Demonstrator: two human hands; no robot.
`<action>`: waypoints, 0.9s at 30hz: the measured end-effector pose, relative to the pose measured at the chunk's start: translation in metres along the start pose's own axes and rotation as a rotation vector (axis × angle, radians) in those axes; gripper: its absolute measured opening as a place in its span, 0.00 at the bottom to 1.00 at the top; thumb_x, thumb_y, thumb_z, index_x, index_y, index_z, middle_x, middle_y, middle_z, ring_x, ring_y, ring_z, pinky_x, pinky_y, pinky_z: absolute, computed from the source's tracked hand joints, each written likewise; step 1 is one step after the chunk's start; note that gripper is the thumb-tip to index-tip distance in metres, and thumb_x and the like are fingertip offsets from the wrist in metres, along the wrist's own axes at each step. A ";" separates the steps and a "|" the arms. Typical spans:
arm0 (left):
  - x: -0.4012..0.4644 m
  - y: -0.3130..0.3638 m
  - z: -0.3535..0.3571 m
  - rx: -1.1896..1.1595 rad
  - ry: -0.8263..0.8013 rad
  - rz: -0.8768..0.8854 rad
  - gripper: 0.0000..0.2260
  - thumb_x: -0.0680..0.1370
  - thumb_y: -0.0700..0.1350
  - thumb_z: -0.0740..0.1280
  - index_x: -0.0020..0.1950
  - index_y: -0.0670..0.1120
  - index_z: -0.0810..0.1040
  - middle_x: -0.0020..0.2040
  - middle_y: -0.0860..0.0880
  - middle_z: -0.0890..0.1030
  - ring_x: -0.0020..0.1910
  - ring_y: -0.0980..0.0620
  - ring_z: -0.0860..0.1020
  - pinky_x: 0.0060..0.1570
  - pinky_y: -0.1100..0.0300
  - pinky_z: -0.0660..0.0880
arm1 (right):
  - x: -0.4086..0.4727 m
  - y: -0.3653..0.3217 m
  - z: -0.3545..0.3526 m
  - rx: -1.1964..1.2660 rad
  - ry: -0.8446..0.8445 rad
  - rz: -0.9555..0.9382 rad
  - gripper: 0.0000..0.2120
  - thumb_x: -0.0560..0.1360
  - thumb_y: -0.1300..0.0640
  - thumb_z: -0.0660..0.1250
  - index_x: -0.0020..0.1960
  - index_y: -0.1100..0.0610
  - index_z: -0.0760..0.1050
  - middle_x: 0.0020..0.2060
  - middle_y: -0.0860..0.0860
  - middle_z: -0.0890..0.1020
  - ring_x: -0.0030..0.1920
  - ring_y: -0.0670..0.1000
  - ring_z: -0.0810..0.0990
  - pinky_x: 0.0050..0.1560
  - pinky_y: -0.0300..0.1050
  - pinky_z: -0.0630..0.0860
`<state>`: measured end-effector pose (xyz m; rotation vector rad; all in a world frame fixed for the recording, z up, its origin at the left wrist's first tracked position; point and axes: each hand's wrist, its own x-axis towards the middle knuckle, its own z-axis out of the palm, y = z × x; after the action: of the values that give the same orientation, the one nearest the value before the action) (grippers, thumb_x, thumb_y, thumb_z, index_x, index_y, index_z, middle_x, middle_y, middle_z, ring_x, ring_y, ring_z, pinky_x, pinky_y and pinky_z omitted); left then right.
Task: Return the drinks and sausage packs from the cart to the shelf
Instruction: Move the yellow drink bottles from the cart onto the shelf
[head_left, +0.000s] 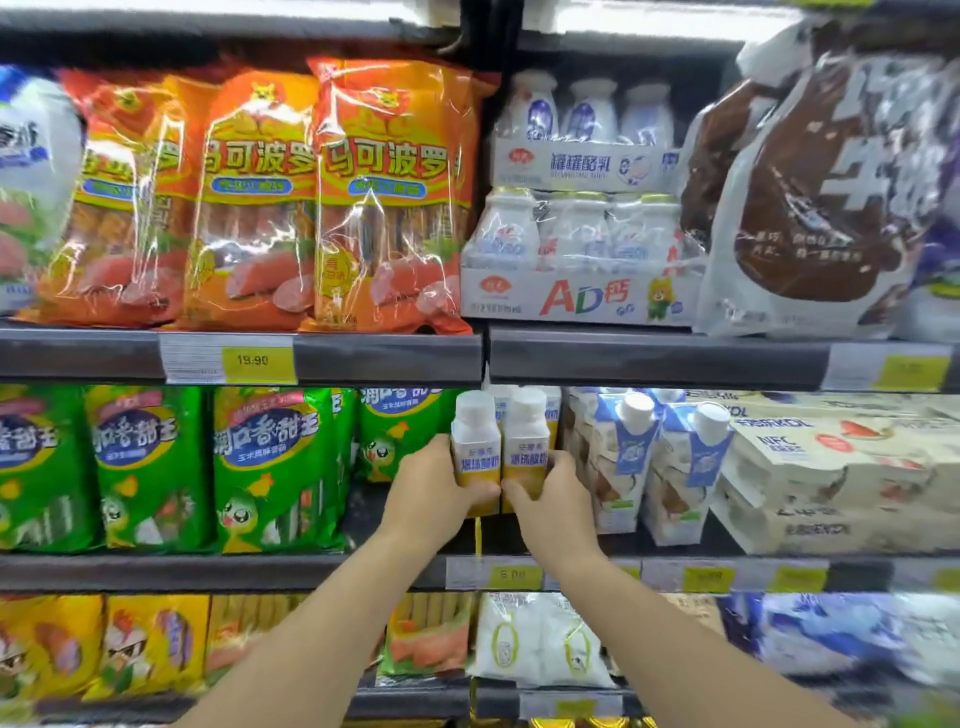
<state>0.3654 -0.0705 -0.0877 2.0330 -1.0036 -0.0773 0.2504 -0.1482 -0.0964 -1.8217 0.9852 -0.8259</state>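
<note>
2 yogurt drink bottles (500, 452) are held upright and side by side at the front of the middle shelf (218, 571), their white caps up and their long axes vertical. The left hand (434, 488) is wrapped around the lower part of the left bottle, thumb across its yellow label, and the right hand (553, 493) is curled around the lower part of the right bottle, so that the 2 thumbs nearly meet at the seam between the bottles. Neither hand is open; each grips its own bottle. The bottles are seen directly ahead of the hands, in the gap between the green sausage packs (270, 467) to the left and the blue-and-white cartons (623, 462) to the right. More bottles of the same kind appear to stand just behind them, though that row is largely hidden. Whether the bottle bases already rest on the shelf cannot be told, since they are covered by the fingers. The coming move is judged to turn on depth: the slot lies straight back from the hands, so the pair would be pushed inward along the line of the forearms, kept upright, with both hands equally near. A tilt forward could tip the bottles off the shelf edge. The cart is not in view.
</note>
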 end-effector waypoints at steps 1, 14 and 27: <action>0.001 0.001 0.000 0.003 -0.004 0.006 0.20 0.68 0.49 0.79 0.56 0.46 0.79 0.51 0.52 0.83 0.47 0.55 0.79 0.46 0.61 0.73 | -0.001 0.001 0.001 -0.002 0.009 0.002 0.17 0.77 0.60 0.69 0.64 0.57 0.69 0.55 0.50 0.81 0.54 0.49 0.77 0.54 0.43 0.74; 0.017 0.014 0.017 0.060 -0.024 0.019 0.20 0.72 0.52 0.76 0.59 0.47 0.77 0.55 0.51 0.82 0.47 0.58 0.72 0.46 0.63 0.66 | -0.012 0.005 0.005 0.018 0.016 0.051 0.26 0.78 0.56 0.65 0.74 0.51 0.63 0.68 0.49 0.74 0.67 0.50 0.73 0.70 0.52 0.70; 0.024 0.014 0.014 0.025 -0.113 0.005 0.22 0.72 0.51 0.76 0.64 0.49 0.77 0.59 0.52 0.82 0.54 0.55 0.75 0.51 0.62 0.67 | -0.012 0.003 0.009 -0.019 -0.015 0.118 0.34 0.76 0.52 0.65 0.78 0.56 0.57 0.76 0.54 0.62 0.75 0.55 0.63 0.75 0.56 0.64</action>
<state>0.3673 -0.1005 -0.0794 2.0671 -1.0845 -0.1792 0.2516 -0.1350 -0.1040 -1.7645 1.0833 -0.7316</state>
